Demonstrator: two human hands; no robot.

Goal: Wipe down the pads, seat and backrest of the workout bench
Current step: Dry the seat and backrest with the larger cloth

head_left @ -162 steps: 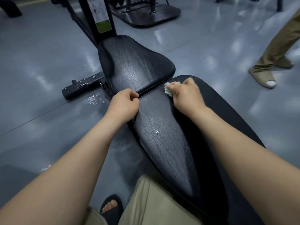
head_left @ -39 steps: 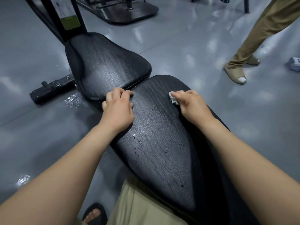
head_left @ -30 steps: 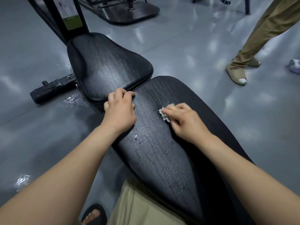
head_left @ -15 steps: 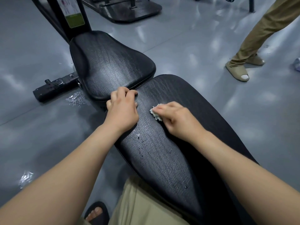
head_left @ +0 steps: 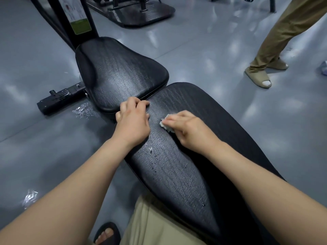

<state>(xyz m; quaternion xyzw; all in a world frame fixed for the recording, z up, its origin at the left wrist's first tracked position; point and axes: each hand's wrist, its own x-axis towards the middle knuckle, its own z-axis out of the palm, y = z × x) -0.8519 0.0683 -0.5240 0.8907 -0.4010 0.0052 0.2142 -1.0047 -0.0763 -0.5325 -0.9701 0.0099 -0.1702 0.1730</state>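
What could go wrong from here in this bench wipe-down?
The crumpled wipe under the right hand is small, and droplets dot the backrest pad nearer the person, so patches may get missed. The wet patch on the floor by the seat pad could cause a slip, given the open sandal.

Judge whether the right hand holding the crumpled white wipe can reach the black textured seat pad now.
Probably yes: the right hand presses the wipe on the long black backrest just short of the seat pad, whose top lies bare; the left hand sits aside.
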